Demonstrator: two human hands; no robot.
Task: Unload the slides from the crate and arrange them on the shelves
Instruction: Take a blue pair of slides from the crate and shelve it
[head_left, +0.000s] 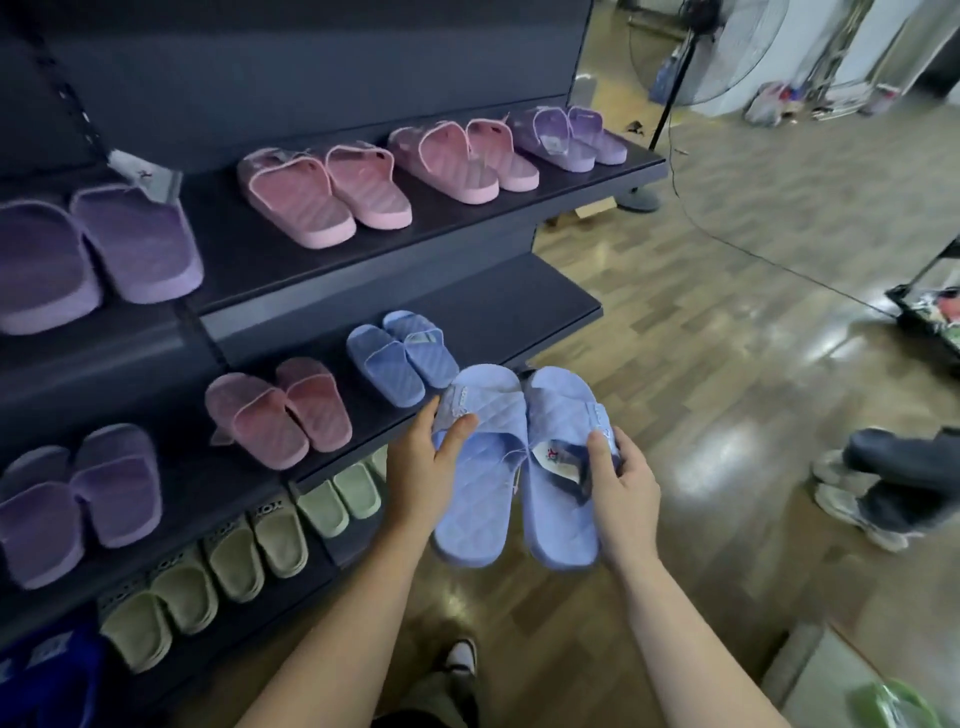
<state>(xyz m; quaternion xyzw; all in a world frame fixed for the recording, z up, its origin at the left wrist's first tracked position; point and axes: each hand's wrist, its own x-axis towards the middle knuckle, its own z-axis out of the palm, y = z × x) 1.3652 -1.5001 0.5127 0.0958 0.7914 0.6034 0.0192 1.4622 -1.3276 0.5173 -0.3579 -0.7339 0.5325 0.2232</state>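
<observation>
Both hands are on the load now: the left hand (421, 467) grips the outer edge of one light-blue slide (478, 504), thumb pressed on the strap and fingers curled underneath. The right hand (626, 486) does the same on the other slide (563, 525), thumb by the strap. The pair hangs between the hands, soles side by side, toes pointing away, with a paper tag (558, 460) showing in the gap. Just ahead of the left hand sits a darker blue pair (402, 358) on the middle shelf (519, 312), with bare shelf ahead of the right hand. I can't pick out the crate.

Each slide is held by one side only, so if either thumb eases off, that slide could swing down or drop to the floor. Going in too far to the left could knock the blue pair askew. Set too near the shelf's front lip, the heels would overhang and the pair might tip off.
</observation>
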